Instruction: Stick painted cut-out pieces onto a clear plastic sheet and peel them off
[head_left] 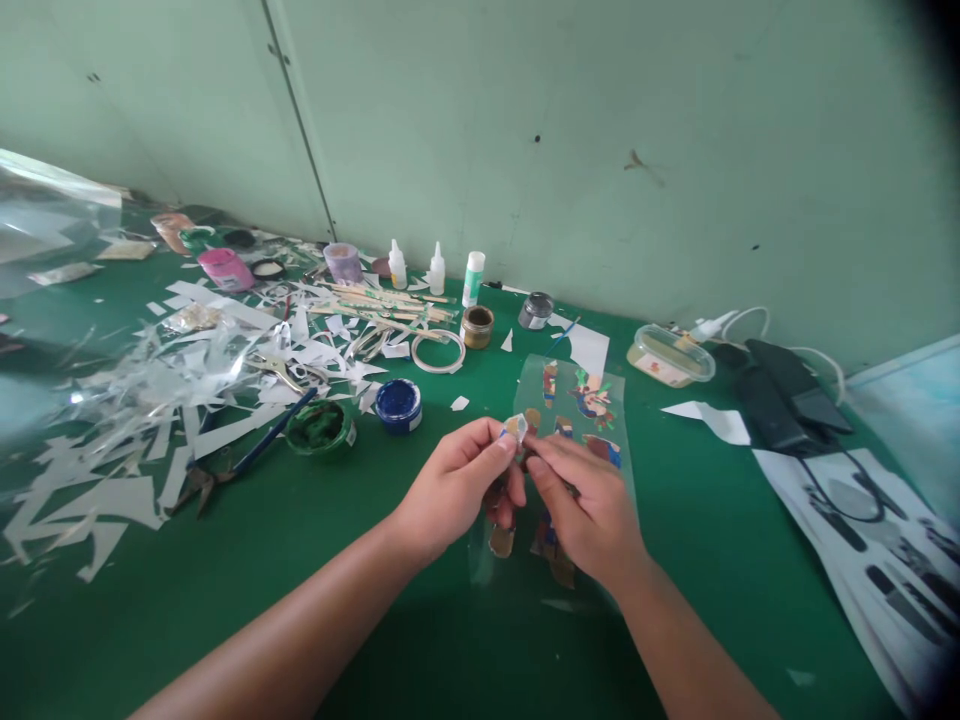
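My left hand (469,480) pinches a small painted cutout (516,427), brown and white with some blue, between thumb and fingertips. Close beside it on the right, my right hand (589,500) has its fingers drawn together at the cutout's edge; whatever they hold is hidden. Under both hands lies a clear plastic sheet (624,425) bearing several painted pieces in brown, blue and red. Among them are a leafy green and red cutout (594,397) near the top and a brown piece (501,541) below my left hand.
Paper scraps (112,500) spread over the green table's left side, with pliers (240,455) among them. Paint jars in blue (399,406), green (320,428) and brown (477,327) stand nearby. A glue stick (473,279) and a plastic tub (670,355) are farther back; printed paper (847,560) lies right.
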